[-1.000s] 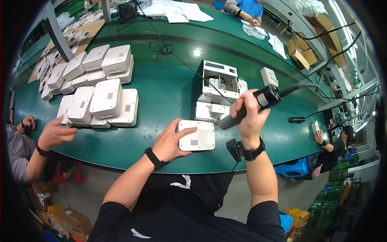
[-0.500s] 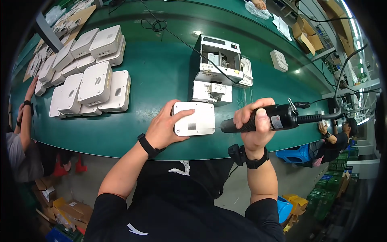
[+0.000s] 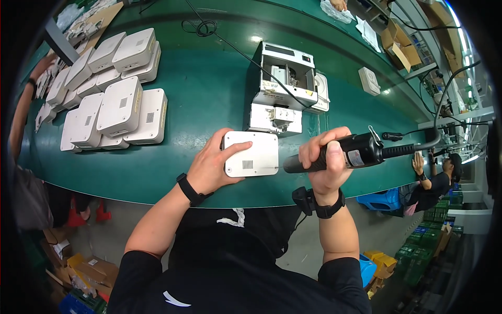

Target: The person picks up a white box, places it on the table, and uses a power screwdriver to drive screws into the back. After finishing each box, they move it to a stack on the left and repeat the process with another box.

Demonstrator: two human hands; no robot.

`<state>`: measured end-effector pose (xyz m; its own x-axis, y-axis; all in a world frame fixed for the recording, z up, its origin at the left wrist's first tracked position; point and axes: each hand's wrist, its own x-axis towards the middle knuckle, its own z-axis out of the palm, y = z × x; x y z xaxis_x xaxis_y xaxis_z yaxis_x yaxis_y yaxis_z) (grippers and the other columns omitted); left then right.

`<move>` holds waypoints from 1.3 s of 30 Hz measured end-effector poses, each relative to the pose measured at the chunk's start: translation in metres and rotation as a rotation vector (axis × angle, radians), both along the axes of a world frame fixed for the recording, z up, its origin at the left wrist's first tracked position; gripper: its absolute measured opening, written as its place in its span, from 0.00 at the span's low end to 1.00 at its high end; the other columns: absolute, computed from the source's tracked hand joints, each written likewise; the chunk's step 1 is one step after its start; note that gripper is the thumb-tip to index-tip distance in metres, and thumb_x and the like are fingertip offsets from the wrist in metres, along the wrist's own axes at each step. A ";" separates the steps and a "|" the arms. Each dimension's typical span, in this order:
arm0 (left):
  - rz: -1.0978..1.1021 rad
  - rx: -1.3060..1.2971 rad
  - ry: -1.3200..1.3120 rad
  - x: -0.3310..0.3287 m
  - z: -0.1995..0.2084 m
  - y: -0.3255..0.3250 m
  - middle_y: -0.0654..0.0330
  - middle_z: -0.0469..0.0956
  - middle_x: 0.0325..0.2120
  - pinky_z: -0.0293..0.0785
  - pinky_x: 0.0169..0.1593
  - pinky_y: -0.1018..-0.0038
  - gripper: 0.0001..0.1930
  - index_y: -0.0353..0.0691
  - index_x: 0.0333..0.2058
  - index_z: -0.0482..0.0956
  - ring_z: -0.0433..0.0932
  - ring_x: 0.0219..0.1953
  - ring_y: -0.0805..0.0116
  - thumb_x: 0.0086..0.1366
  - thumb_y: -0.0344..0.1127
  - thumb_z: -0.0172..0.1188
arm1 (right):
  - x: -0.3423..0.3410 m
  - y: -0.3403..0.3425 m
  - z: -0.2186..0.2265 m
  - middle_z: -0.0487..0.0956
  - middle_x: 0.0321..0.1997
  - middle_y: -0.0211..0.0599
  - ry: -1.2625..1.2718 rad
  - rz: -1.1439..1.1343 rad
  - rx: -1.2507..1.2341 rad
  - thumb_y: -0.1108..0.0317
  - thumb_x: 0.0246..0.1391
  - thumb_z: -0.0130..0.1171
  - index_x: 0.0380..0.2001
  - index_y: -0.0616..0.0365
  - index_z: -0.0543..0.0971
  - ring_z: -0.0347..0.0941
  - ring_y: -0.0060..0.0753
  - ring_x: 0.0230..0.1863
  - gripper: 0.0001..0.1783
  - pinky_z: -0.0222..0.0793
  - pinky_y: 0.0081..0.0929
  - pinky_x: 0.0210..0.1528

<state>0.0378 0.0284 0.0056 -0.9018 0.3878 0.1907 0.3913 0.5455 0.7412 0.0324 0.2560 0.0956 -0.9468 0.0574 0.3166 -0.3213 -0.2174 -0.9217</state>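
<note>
A white plastic box (image 3: 260,155) with rounded corners, a small vent grille and screws in its corners lies on the green table before me. My left hand (image 3: 209,162) grips it from the left side, with a finger along its top and the thumb by its near edge. My right hand (image 3: 329,163) is wrapped round a black corded electric screwdriver (image 3: 362,152), held nearly level. Its thin bit points left and reaches over the right end of the box, by the near right corner. Whether the bit sits in a screw I cannot make out.
Stacked white boxes (image 3: 119,107) stand at the left. Beyond my hands is a metal-fronted screw feeder (image 3: 285,78), with a cable hanging across it. Another white box (image 3: 369,81) lies far right. Co-workers' arms show at the left (image 3: 23,107) and right (image 3: 420,170).
The screwdriver has shifted slightly left, its bit now over the box's edge. My left hand keeps its grip. The co-worker's arm at the left has reached farther away along the table.
</note>
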 end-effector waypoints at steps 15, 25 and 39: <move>0.016 -0.011 -0.011 0.006 0.001 0.000 0.51 0.62 0.58 0.72 0.58 0.60 0.39 0.62 0.56 0.75 0.70 0.57 0.47 0.41 0.37 0.77 | -0.065 -0.018 0.041 0.69 0.18 0.38 0.202 -0.140 0.027 0.64 0.61 0.50 0.34 0.60 0.69 0.64 0.31 0.14 0.09 0.65 0.30 0.20; 0.026 -0.002 -0.006 0.003 -0.002 -0.003 0.51 0.62 0.58 0.72 0.58 0.61 0.39 0.60 0.56 0.75 0.70 0.56 0.46 0.40 0.38 0.78 | -0.011 -0.023 0.032 0.67 0.18 0.35 0.051 0.057 -0.043 0.60 0.62 0.49 0.37 0.59 0.67 0.63 0.29 0.15 0.12 0.65 0.31 0.22; 0.017 -0.005 -0.010 0.003 -0.004 -0.002 0.50 0.63 0.57 0.74 0.56 0.61 0.39 0.61 0.55 0.76 0.71 0.55 0.46 0.40 0.38 0.78 | 0.017 -0.037 0.009 0.68 0.19 0.35 0.072 0.172 0.005 0.53 0.59 0.56 0.38 0.57 0.64 0.62 0.27 0.16 0.19 0.64 0.30 0.22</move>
<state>0.0408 0.0261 0.0017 -0.9101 0.3735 0.1795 0.3744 0.5557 0.7423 0.0497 0.2187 0.1050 -0.9176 -0.1052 0.3833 -0.3446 -0.2703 -0.8990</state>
